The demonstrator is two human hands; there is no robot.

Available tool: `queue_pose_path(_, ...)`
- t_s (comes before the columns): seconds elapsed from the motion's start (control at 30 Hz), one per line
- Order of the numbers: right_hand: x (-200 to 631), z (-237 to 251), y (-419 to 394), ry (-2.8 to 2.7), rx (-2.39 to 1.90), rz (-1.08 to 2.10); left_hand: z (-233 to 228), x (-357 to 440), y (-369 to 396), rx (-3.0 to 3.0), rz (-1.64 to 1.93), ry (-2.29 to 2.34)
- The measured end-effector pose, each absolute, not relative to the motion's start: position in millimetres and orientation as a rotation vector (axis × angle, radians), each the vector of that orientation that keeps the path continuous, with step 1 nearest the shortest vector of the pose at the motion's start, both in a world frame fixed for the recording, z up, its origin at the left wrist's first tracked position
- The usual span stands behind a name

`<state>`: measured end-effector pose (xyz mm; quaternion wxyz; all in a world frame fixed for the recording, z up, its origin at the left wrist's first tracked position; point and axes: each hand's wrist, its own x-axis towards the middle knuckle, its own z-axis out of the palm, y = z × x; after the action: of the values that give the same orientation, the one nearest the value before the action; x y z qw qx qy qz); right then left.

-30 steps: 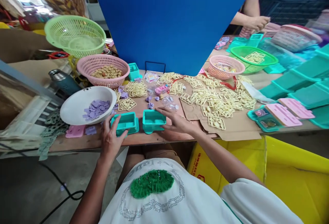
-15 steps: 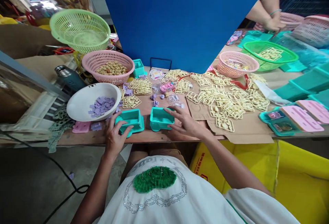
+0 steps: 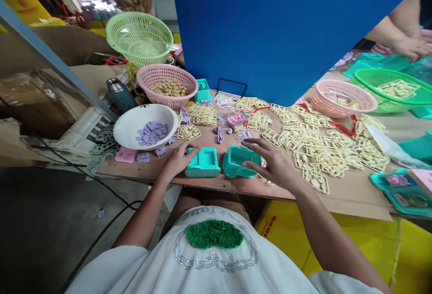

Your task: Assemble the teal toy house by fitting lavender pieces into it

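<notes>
Two teal plastic toy boxes stand side by side at the table's near edge. My left hand (image 3: 179,161) is at the left side of the left teal box (image 3: 203,168), fingertips and thumb by its upper left corner, fingers apart. That box shows a shallow recess on top. The right teal box (image 3: 232,169) has a hollow facing up. My right hand (image 3: 275,163) reaches over its right side with fingers spread; whether the fingertips touch it, I cannot tell. Just behind lie small purple parts (image 3: 219,139) and a clear plastic piece (image 3: 242,136).
Left is a white bowl (image 3: 124,132) of purple pieces, with a pink basket (image 3: 145,85) and green basket (image 3: 141,37) behind. Many cream part frames (image 3: 313,145) spread to the right. A blue board (image 3: 270,33) stands across the table. Another person's hands (image 3: 410,46) work at far right.
The view has swung left, so the scene sits further right. Both teal boxes have been turned or shifted. My left hand has gone from around the left box to its left side.
</notes>
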<state>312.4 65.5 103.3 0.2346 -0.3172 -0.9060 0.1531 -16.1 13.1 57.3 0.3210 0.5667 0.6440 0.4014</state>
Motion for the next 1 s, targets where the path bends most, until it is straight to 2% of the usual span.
queue_pose_path(0.13,287,114,73,-2.540,-0.756,0.438,46,-18,-4,1.347,1.359,1.667)
queue_pose_path(0.27,244,131,88,-2.553,-0.582,0.514,45,-37,-14,0.846,1.614,1.555)
queue_pose_path(0.37,200,137,104,-2.588,-0.429,0.583,51,-56,-13,0.509,1.611,1.376)
queue_pose_path(0.5,152,132,130,-2.635,-0.303,0.604,62,-75,-12,0.347,1.649,1.350)
queue_pose_path(0.77,92,116,161,-2.931,-0.560,0.424,90,-99,-11,0.369,1.725,1.489)
queue_pose_path(1.0,79,108,198,-2.998,-0.893,0.196,85,-101,-12,0.451,1.729,1.551)
